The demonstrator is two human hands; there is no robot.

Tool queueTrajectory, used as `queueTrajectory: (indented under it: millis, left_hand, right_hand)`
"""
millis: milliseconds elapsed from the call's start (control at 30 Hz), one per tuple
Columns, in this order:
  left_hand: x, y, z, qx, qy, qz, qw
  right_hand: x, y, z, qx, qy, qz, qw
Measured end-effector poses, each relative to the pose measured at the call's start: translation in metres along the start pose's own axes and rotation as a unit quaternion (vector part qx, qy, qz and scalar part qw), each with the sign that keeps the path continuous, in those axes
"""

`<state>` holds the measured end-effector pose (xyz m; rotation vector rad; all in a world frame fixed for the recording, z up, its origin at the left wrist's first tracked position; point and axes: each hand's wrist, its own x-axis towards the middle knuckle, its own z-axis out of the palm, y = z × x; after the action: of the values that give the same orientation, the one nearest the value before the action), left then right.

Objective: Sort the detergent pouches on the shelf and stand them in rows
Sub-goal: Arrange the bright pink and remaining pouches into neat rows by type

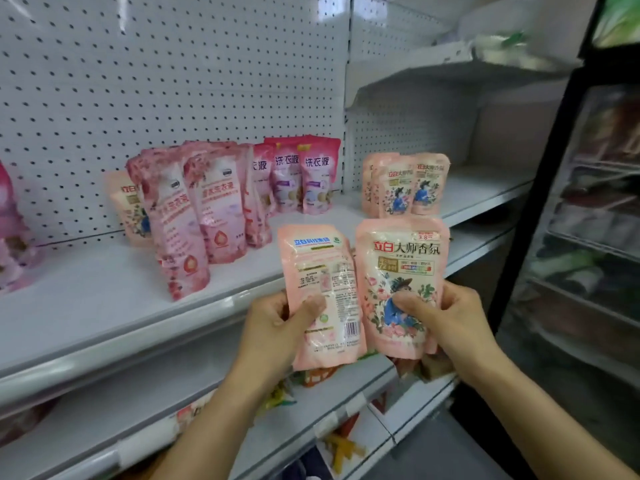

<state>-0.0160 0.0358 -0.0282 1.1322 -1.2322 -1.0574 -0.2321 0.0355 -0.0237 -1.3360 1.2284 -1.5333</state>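
My left hand [277, 320] grips a peach pouch [320, 271] with its printed back toward me. My right hand [446, 317] grips a second peach pouch [403, 265] showing its floral front with a figure in a hat. Both pouches are held upright side by side in front of the white shelf [104, 306]. On the shelf stand pink rose-pattern pouches [194, 213] at the left, magenta pouches [304, 178] at the back, and a small group of matching peach floral pouches [405, 185] at the right. One more peach pouch [124, 206] stands behind the pink ones.
A white pegboard [173, 64] backs the shelf. An upper shelf [433, 77] hangs at the right. Lower shelves [311, 410] hold colourful packets. A glass-door cooler [588, 237] stands at the far right. Another pink pouch [10, 237] shows at the left edge.
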Motion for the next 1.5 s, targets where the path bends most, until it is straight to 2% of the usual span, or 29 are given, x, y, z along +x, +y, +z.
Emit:
queueTrajectory:
  millis: [267,433,567,733,933,1067,1233,1333,1500]
  left_hand:
    - [0.092,0.000,0.079,0.035,-0.030,0.035,0.998]
    - [0.201,-0.009,0.114,0.061,0.015,0.065,0.996]
    - [0.289,-0.020,0.138,0.120,0.077,0.092,0.985]
    - [0.359,-0.041,0.172,0.201,0.101,0.119,0.967]
    - [0.380,-0.060,0.191,0.327,0.003,0.124,0.937]
    - [0.380,-0.055,0.193,0.293,0.004,0.086,0.952]
    - [0.371,-0.052,0.191,0.221,-0.036,0.007,0.975]
    - [0.361,-0.049,0.189,0.203,-0.062,-0.024,0.977]
    - [0.349,-0.047,0.188,0.209,-0.048,-0.032,0.976]
  right_hand:
    - [0.061,0.039,-0.076,0.028,0.077,0.016,0.997]
    - [0.133,0.057,-0.108,0.021,0.112,0.000,0.993]
    - [0.201,0.064,-0.130,0.014,0.123,-0.016,0.992]
    - [0.276,0.078,-0.136,0.044,0.144,-0.035,0.988]
    - [0.345,0.092,-0.140,0.033,0.140,-0.037,0.989]
    - [0.384,0.098,-0.131,0.033,0.115,-0.041,0.992]
    - [0.410,0.122,-0.125,0.014,0.058,-0.034,0.998]
    - [0.418,0.133,-0.128,0.004,0.036,-0.023,0.999]
    - [0.419,0.138,-0.135,-0.033,0.014,-0.033,0.999]
